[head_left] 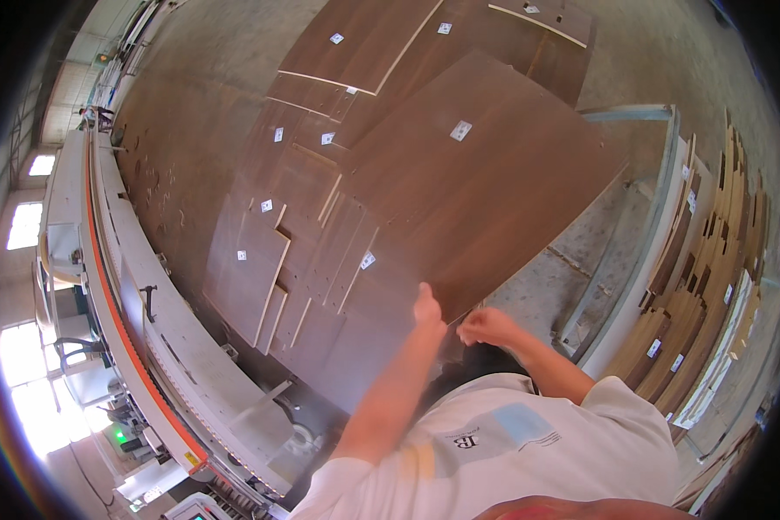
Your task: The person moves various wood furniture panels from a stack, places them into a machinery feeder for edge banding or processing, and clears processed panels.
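Observation:
A large dark brown wood panel point(494, 173) lies slanted across other boards, its near corner close to my body. At that corner my left hand point(427, 309) is closed, thumb side up on the panel's surface; its lower fingers are hidden. Just right of the corner is my right hand point(487, 328), with curled fingers pressed together beside the panel's edge. Whether anything small is in it cannot be made out. A white label point(461, 131) sits on the panel.
Smaller brown boards point(243, 269) with pale edges lie stacked to the left, more boards point(355, 39) beyond. A long machine point(182, 347) with an orange strip runs along the left. At right stand a metal frame point(667, 199) and stacked narrow boards point(711, 269).

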Motion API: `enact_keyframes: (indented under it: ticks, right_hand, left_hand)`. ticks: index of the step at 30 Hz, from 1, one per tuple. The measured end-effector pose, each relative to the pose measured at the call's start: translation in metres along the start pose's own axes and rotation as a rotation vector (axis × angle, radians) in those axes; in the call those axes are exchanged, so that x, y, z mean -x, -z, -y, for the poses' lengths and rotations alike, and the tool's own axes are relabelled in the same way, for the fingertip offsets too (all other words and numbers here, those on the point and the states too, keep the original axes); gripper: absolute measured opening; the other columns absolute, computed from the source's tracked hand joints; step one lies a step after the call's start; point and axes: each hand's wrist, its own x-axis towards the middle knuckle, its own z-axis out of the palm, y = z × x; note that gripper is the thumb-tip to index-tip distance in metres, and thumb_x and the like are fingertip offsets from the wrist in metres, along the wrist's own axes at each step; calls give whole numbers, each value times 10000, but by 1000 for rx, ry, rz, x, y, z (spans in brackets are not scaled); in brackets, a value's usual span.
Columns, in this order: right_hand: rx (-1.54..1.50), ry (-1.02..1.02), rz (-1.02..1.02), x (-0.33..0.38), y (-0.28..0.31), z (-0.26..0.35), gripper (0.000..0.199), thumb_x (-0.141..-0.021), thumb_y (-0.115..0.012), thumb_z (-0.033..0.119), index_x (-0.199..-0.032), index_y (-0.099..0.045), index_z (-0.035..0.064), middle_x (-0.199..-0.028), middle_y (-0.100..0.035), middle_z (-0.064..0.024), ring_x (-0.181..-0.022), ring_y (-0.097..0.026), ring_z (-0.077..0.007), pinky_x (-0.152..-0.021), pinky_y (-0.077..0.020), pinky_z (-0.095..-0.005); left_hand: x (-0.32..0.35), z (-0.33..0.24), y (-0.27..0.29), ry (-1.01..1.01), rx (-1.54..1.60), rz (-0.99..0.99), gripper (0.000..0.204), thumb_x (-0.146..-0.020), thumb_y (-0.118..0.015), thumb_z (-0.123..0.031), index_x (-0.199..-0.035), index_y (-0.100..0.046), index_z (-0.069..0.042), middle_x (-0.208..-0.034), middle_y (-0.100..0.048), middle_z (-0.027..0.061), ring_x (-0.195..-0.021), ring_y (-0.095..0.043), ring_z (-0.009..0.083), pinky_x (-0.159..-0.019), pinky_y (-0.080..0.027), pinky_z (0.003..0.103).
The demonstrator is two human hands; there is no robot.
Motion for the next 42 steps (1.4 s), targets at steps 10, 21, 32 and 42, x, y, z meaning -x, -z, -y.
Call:
enact_keyframes:
  ticks: [10,21,32,42]
  right_hand:
    - [1177,319,-1364,65,216,57,453,-909,-686,440,-1093,-717,26,-1094,-722,-225,-1094,-666,-394,-957,-508,-491]
    - [714,-278,-908,83,164,-30,790,-949,-468,677,-1156,-729,-39,-1199,-677,-324,-1203,-614,-468,-1023,-462,-506]
    - [602,43,-760,82,-56,-92,706,-949,-588,543,-1119,-687,-135,-1131,-718,-218,-1093,-659,-331,-952,-477,-424]
    - [714,275,-383,34,-326,-63,626,-977,-542,495,-1033,-706,-107,-1040,-731,-175,-1000,-674,-281,-889,-486,-415]
  left_hand:
    - [118,-26,165,-22,-184,-237,489,-1084,-519,-420,-1295,-613,11,-1233,-670,99,-1123,-651,244,-970,-538,427]
    - [248,14,301,-92,-325,-241,689,-1021,-560,-533,-1483,-484,-27,-1468,-544,124,-1401,-437,260,-1177,-287,449]
    - [397,198,528,-434,270,-281,398,-1059,-585,-279,-1350,-600,-9,-1234,-678,49,-1150,-606,152,-988,-468,306]
    - [494,315,688,-668,605,-512,209,-1053,-618,-252,-1108,-680,-60,-1012,-665,-33,-947,-582,66,-832,-468,260]
